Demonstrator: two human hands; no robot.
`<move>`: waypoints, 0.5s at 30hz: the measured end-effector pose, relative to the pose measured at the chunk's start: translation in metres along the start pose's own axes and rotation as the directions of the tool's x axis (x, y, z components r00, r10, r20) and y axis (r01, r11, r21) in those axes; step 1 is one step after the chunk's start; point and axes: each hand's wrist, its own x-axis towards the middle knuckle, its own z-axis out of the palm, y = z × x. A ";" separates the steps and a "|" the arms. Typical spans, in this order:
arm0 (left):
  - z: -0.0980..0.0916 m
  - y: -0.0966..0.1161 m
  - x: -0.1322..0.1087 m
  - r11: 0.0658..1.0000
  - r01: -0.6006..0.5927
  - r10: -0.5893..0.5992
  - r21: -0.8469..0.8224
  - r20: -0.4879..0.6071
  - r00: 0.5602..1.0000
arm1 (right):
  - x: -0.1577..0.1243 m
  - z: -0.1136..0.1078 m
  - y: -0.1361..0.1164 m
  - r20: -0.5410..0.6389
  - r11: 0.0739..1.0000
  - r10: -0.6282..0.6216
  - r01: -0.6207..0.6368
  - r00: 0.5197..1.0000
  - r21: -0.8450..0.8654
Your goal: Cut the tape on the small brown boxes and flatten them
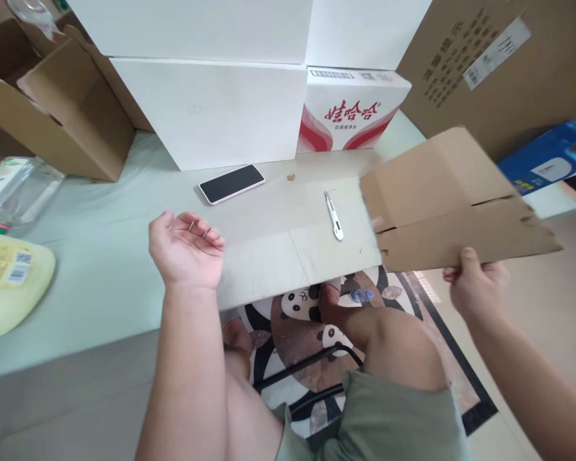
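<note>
My right hand (480, 285) pinches the lower edge of a folded piece of brown cardboard (441, 198), thumb in front. The cardboard is creased, has slits and a torn right edge, and is held up over the table's right side. My left hand (187, 250) is raised over the table's front, palm up, its fingers loosely curled and apart. Two thin shiny lines show across its fingers; I cannot tell whether they are rings. Between the hands lies a white utility knife (333, 216). A phone (232, 184) with a dark screen rests beyond my left hand.
White boxes (211, 109) stand stacked at the back, one with red print (352, 115). Open brown cartons (77, 109), a clear bottle (24, 192) and a yellow jug (14, 285) are at left. A large carton (504, 70) and a blue package (547, 157) stand at right.
</note>
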 end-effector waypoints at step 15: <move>0.009 0.004 0.003 0.999 -0.032 0.032 -0.001 -0.107 0.994 | 0.103 0.086 -0.039 0.403 0.998 0.055 -0.046 0.914 -0.033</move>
